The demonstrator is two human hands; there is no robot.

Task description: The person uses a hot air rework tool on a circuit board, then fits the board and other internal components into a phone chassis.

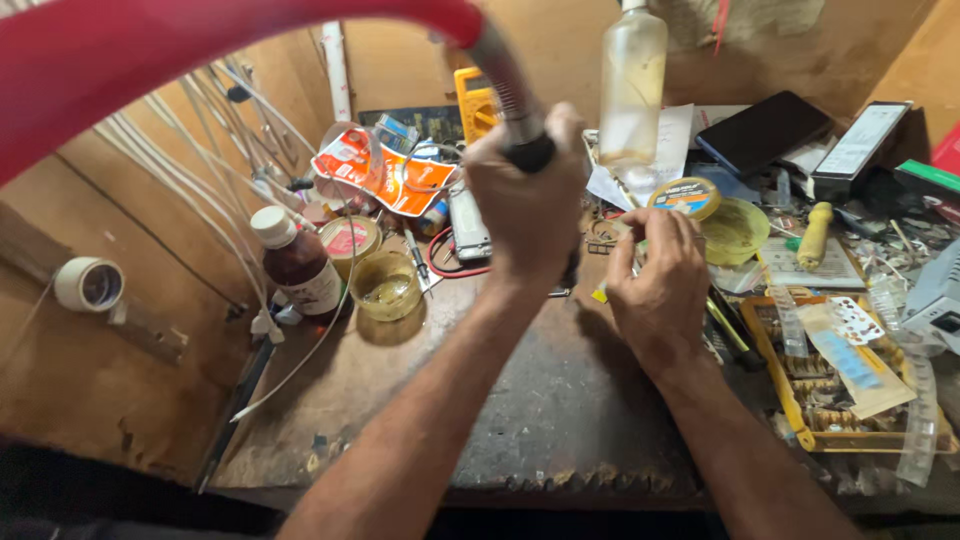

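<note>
- The left hand (528, 205) is clenched around a black tool handle (528, 152) with a red hose (200, 45) arching overhead, raised above the work.
- The right hand (660, 275) pinches something small at its fingertips, too hidden to identify.
- A solder tin (684, 195) and glass bottle (632, 85) sit just beyond; clutter rings the dark bench (560, 400), bare only nearest the person.

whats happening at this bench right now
A person is working at a cluttered workbench. Their left hand grips the dark handle of a tool with a red hose running off it. The right hand pinches something small just beside it, near a round tin. A clear bottle stands behind.
</note>
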